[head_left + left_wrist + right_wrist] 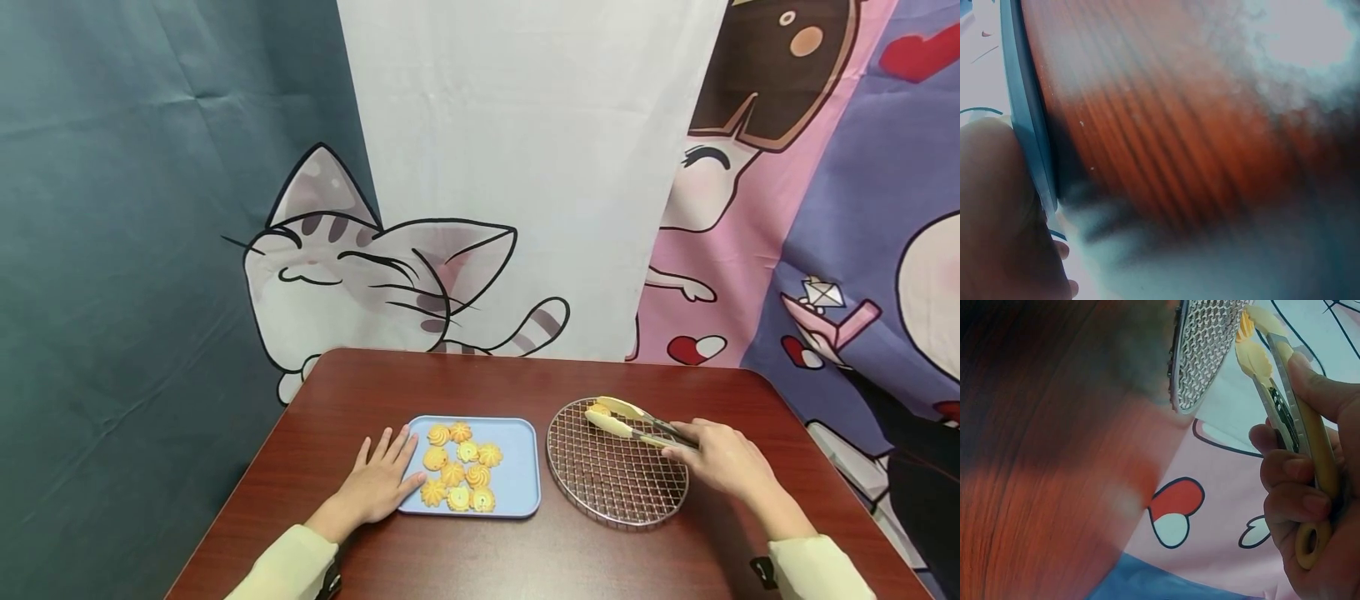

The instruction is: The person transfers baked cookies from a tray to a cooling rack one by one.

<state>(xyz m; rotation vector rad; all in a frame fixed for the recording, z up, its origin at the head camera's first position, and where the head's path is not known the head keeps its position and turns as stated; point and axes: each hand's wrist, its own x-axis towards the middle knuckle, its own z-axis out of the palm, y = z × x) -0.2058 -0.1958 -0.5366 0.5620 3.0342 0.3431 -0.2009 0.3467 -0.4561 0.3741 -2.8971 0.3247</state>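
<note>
My right hand [723, 458] grips a pair of kitchen tongs [647, 423] with pale yellow tips. Between the tips, at the far left part of a round wire cooling rack [622, 475], is a golden cookie [600, 409]. In the right wrist view, thumb and curled fingers wrap the tongs' handles [1319, 450], and the cookie [1245, 326] shows between the tips. My left hand [378, 479] lies with spread fingers at the left edge of a light blue tray [521, 467]. Several swirled butter cookies [452, 474] lie on that tray.
The tray and rack stand side by side on a dark red-brown wooden table [420, 558]. Behind its far edge hangs a curtain [525, 167] printed with a cartoon cat. Dark and white objects [922, 483] are beyond the table's right edge.
</note>
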